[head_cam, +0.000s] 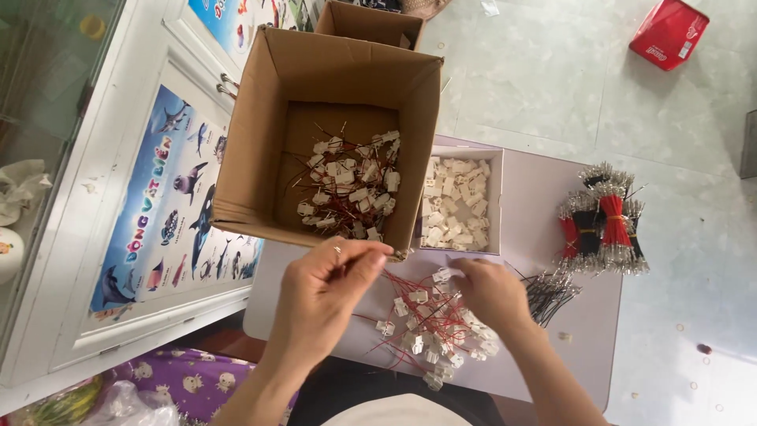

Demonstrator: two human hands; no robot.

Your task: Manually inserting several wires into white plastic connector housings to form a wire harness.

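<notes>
My left hand pinches a thin red wire between thumb and fingers, just below the front wall of a large cardboard box. My right hand grips a small white plastic connector over a loose pile of white connectors with red wires on the pale table. Inside the box lies a heap of finished connectors with red wires. A white tray of bare white connectors stands right of the box. Loose black wires lie beside my right hand.
Bundles of red and black wires lie at the table's right side. A second cardboard box stands behind the first. A red packet lies on the tiled floor. A white cabinet with a sea-animal poster is at left.
</notes>
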